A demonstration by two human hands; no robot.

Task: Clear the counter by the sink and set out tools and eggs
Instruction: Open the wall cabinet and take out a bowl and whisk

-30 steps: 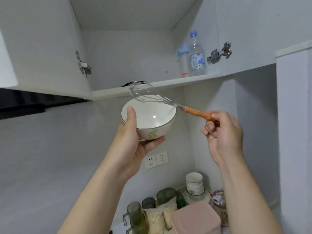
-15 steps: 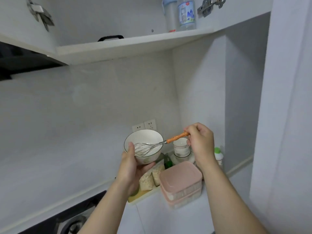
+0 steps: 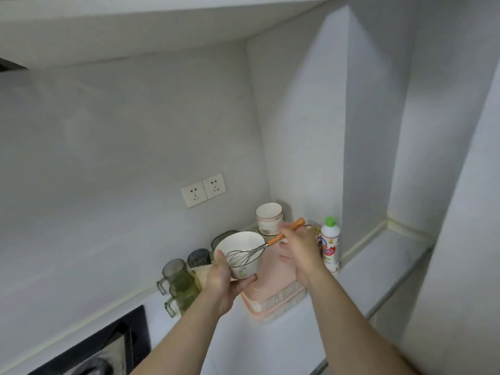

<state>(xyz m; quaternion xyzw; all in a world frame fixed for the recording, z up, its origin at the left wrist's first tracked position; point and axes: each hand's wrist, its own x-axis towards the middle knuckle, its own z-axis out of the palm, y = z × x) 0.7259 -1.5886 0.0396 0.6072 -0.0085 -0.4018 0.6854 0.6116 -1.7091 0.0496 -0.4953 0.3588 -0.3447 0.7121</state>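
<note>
My left hand (image 3: 220, 282) grips a white bowl (image 3: 240, 253) with a faint green print, thumb over its near rim, above the counter. A wire whisk (image 3: 243, 257) with an orange wooden handle lies with its head inside the bowl, and the handle slants up to the right. My right hand (image 3: 299, 251) is at that handle and pinches it near the top. The lower fingers are stretched out and blurred. The handle's end sticks out above the hand.
Under the bowl lies a stack of pink lidded boxes (image 3: 273, 299). Green and grey glass mugs (image 3: 178, 285) stand to the left, stacked white bowls (image 3: 269, 217) in the corner, and a white bottle with a green cap (image 3: 330, 244) by the wall. A black hob (image 3: 108, 347) is at the lower left.
My view has dropped from the open cupboard to the counter. Both hands came down with the bowl and whisk. The whisk head now lies in the bowl, and my right fingers have loosened.
</note>
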